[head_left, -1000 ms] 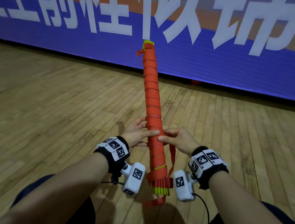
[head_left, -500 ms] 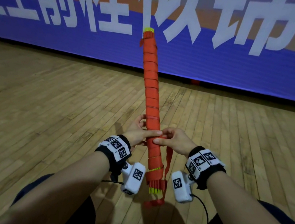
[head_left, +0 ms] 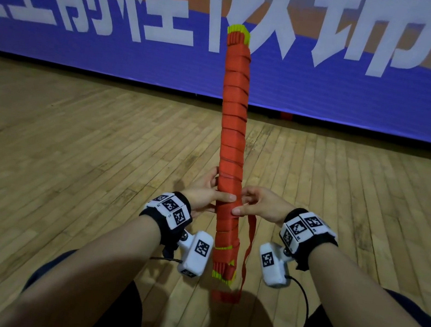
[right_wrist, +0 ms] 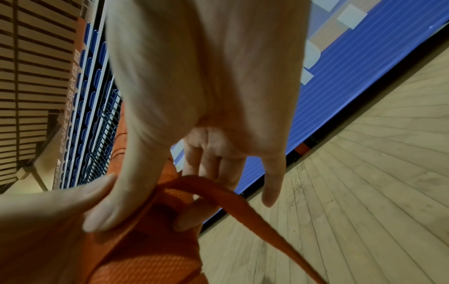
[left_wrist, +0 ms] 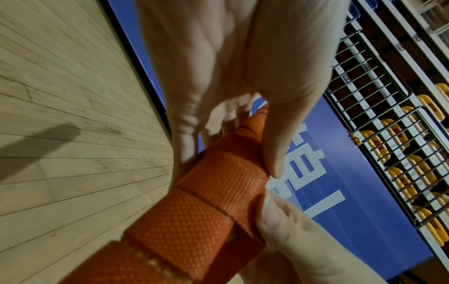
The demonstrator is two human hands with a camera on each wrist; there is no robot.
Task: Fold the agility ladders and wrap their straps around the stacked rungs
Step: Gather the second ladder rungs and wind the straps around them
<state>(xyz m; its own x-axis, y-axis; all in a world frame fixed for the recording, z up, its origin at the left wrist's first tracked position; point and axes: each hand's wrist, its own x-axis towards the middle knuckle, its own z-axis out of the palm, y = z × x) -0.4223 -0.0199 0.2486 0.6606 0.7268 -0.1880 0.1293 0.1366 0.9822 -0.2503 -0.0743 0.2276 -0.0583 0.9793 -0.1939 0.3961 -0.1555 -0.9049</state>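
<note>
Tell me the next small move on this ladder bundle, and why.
Probably the right hand should draw the loose strap snug across the bundle. The left hand grips the wrapped rungs, nearly all is bound, and only this tail hangs free beside the near end.

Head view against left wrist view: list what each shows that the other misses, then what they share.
Only the head view shows the whole bundle with its yellow rung ends at top and bottom, the loose strap hanging down on the right, both forearms and wrist cameras.

Only the left wrist view shows the strap's woven texture close up, and a railing with yellow seats behind it, above the banner.

Both show the left hand and right hand gripping the bundle, the wooden floor and the blue banner.
</note>
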